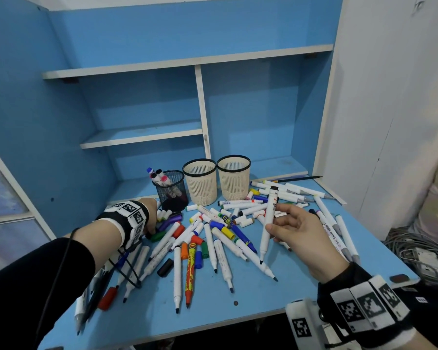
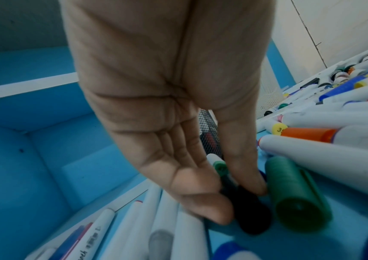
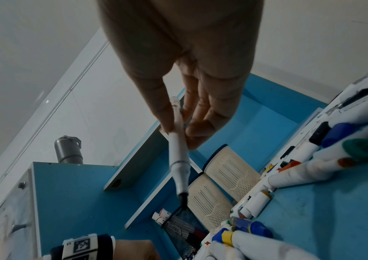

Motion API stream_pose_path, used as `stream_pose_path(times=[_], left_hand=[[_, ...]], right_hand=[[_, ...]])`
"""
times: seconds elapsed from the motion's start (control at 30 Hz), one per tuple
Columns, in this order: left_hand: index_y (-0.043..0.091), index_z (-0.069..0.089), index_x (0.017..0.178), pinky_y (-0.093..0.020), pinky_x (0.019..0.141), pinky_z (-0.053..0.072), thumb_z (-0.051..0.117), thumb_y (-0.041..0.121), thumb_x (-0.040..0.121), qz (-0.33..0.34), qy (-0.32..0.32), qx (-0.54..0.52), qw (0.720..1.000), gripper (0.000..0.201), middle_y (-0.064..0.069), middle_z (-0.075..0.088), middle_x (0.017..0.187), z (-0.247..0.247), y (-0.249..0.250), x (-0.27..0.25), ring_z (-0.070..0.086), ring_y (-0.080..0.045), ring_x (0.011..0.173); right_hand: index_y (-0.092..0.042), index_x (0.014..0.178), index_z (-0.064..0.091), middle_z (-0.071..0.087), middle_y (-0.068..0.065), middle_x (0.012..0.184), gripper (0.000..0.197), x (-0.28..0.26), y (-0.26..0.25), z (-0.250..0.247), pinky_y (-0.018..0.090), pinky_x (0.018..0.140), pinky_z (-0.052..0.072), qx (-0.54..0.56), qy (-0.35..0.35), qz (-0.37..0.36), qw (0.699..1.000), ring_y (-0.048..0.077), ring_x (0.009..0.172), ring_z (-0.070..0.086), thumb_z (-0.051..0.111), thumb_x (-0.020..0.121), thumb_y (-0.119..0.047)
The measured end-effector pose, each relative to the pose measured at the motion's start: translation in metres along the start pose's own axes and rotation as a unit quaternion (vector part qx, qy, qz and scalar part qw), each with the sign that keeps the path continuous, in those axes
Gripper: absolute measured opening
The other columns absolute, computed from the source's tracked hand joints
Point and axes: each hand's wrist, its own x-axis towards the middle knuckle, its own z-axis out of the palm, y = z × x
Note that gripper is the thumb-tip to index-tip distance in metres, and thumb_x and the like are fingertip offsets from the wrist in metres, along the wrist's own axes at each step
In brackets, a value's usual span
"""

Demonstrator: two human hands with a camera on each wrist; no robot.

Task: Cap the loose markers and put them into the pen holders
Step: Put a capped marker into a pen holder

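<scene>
Many loose markers and caps [image 1: 213, 233] lie piled on the blue desk [image 1: 301, 281]. My right hand [image 1: 274, 218] holds a white marker [image 1: 269, 223] off the desk. Its bare black tip [image 3: 183, 198] points down in the head view. Thumb and fingers of the right hand [image 3: 178, 132] pinch the barrel [image 3: 177, 149]. My left hand [image 1: 150, 227] reaches into the pile beside the black mesh holder [image 1: 172, 189]. There the left hand [image 2: 242, 202] pinches a black cap [image 2: 254, 216] lying next to a green cap [image 2: 296, 197].
Two beige holders [image 1: 200, 181] [image 1: 234, 178] stand behind the pile, to the right of the mesh holder, which has several capped markers in it. Blue shelving [image 1: 142, 133] rises behind the desk. A white wall panel [image 1: 364, 122] bounds the right side. Cables [image 1: 415, 248] lie beyond the desk's right edge.
</scene>
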Motion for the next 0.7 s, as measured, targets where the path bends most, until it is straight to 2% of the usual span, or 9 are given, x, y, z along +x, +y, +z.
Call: stream_pose_path(times=[0.07, 0.17, 0.27, 0.3, 0.37, 0.47, 0.6, 0.7], left_hand=[[0.018, 0.053, 0.069, -0.026, 0.077, 0.053, 0.080, 0.023, 0.070, 0.004, 0.000, 0.001, 1.000, 0.028, -0.001, 0.065, 0.083, 0.000, 0.000, 0.001, 0.061, -0.017, 0.075], [0.016, 0.054, 0.068, -0.027, 0.072, 0.055, 0.078, 0.018, 0.073, 0.006, -0.006, -0.035, 0.999, 0.024, 0.000, 0.063, 0.067, 0.002, 0.001, 0.005, 0.063, -0.018, 0.069], [0.011, 0.059, 0.067, -0.024, 0.060, 0.049, 0.068, 0.023, 0.080, 0.018, 0.056, -0.021, 0.998, 0.019, 0.000, 0.058, 0.062, 0.001, 0.004, 0.007, 0.058, -0.019, 0.069], [0.010, 0.065, 0.073, -0.024, 0.061, 0.049, 0.065, 0.023, 0.081, 0.028, 0.081, -0.025, 0.996, 0.016, -0.002, 0.061, 0.066, 0.001, 0.006, 0.008, 0.059, -0.020, 0.070], [0.011, 0.073, 0.089, -0.026, 0.071, 0.051, 0.062, 0.020, 0.083, 0.051, 0.123, -0.045, 0.990, 0.016, -0.005, 0.070, 0.087, 0.000, 0.007, 0.012, 0.064, -0.020, 0.082], [0.019, 0.070, 0.107, -0.025, 0.085, 0.049, 0.060, 0.020, 0.086, 0.100, 0.149, -0.060, 0.982, 0.023, 0.000, 0.069, 0.110, 0.002, 0.011, 0.016, 0.062, -0.018, 0.101], [0.018, 0.064, 0.120, -0.023, 0.094, 0.045, 0.058, 0.017, 0.089, 0.149, 0.135, -0.043, 0.979, 0.032, 0.001, 0.066, 0.119, 0.007, 0.021, 0.017, 0.059, -0.016, 0.110], [0.015, 0.064, 0.121, -0.026, 0.095, 0.046, 0.057, 0.017, 0.089, 0.144, 0.116, -0.020, 0.983, 0.033, -0.002, 0.066, 0.119, 0.009, 0.025, 0.019, 0.059, -0.018, 0.110]], right_hand=[[-0.024, 0.098, 0.058, 0.067, 0.010, 0.078, 0.032, -0.001, 0.001, -0.002, 0.016, 0.055, 0.050, 0.002, 0.003, 0.003, 1.000, 0.008, 0.060, 0.064, 0.067, 0.082, 0.003], [-0.020, 0.103, 0.058, 0.066, 0.009, 0.078, 0.033, -0.002, 0.003, -0.005, 0.016, 0.056, 0.050, 0.002, 0.006, 0.009, 1.000, 0.008, 0.061, 0.064, 0.067, 0.081, 0.002], [-0.023, 0.101, 0.057, 0.067, 0.009, 0.078, 0.033, -0.003, 0.003, -0.006, 0.016, 0.056, 0.050, 0.002, 0.013, 0.011, 1.000, 0.008, 0.061, 0.064, 0.067, 0.081, 0.002], [-0.023, 0.101, 0.057, 0.067, 0.009, 0.078, 0.034, -0.003, 0.002, -0.006, 0.016, 0.056, 0.050, 0.003, 0.014, 0.012, 1.000, 0.008, 0.060, 0.064, 0.067, 0.081, 0.002], [-0.020, 0.103, 0.057, 0.067, 0.010, 0.079, 0.033, -0.004, 0.001, -0.006, 0.014, 0.053, 0.048, 0.002, 0.013, 0.012, 1.000, 0.005, 0.057, 0.063, 0.067, 0.082, 0.003], [-0.017, 0.106, 0.058, 0.067, 0.009, 0.078, 0.032, -0.007, 0.000, -0.005, 0.011, 0.049, 0.043, -0.003, 0.010, 0.013, 1.000, 0.003, 0.052, 0.060, 0.066, 0.083, 0.002], [-0.016, 0.110, 0.057, 0.068, 0.010, 0.081, 0.033, -0.006, -0.001, -0.005, 0.012, 0.051, 0.044, -0.007, 0.012, 0.019, 1.000, 0.003, 0.053, 0.060, 0.067, 0.083, 0.000], [-0.017, 0.111, 0.056, 0.069, 0.011, 0.082, 0.035, -0.004, -0.001, -0.005, 0.016, 0.056, 0.048, -0.004, 0.018, 0.023, 1.000, 0.005, 0.058, 0.063, 0.067, 0.082, 0.000]])
